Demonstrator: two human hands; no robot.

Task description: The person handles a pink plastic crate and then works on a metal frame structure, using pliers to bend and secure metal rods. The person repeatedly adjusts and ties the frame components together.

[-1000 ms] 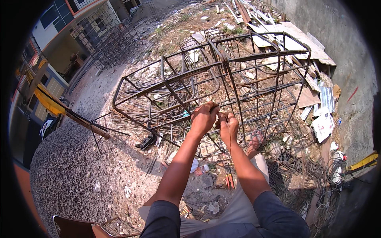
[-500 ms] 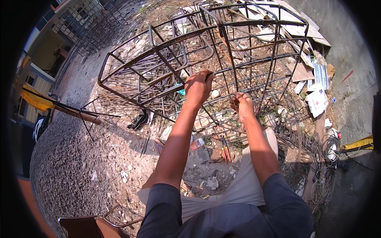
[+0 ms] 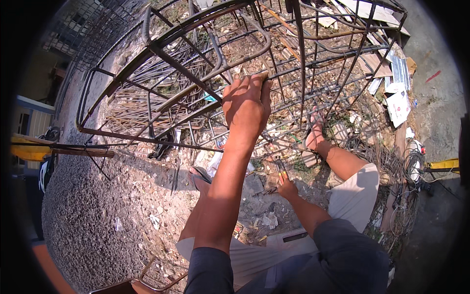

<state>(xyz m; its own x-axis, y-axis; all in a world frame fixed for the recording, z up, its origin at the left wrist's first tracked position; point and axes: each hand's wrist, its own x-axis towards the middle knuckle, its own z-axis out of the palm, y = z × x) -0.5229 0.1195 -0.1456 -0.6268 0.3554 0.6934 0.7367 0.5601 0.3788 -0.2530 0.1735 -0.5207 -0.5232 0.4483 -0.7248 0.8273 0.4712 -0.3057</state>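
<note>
A long cage of dark, partly rusted steel reinforcing bars (image 3: 188, 72) spans the upper part of the head view. My left hand (image 3: 245, 105) is closed over one of its bars, back of the hand up; the fingertips are partly hidden. Low on the ground between my feet, my right hand (image 3: 288, 188) has its fingers round the orange-red handles of a pair of pincers (image 3: 282, 176). Their dark jaws point away from me, and the palm side is out of sight.
Loose bars (image 3: 142, 105) lie under the cage. Gravel (image 3: 88, 210) is heaped at left. Boards and corrugated sheet (image 3: 400, 72) lean by the concrete wall (image 3: 435, 108) at right. Tangled wire (image 3: 413, 169) lies near that wall. A chair (image 3: 117, 286) stands at lower left.
My right hand has left the cage and come down to the pincers on the ground. My left hand stays on the cage. The view has shifted, with the cage looming larger.
</note>
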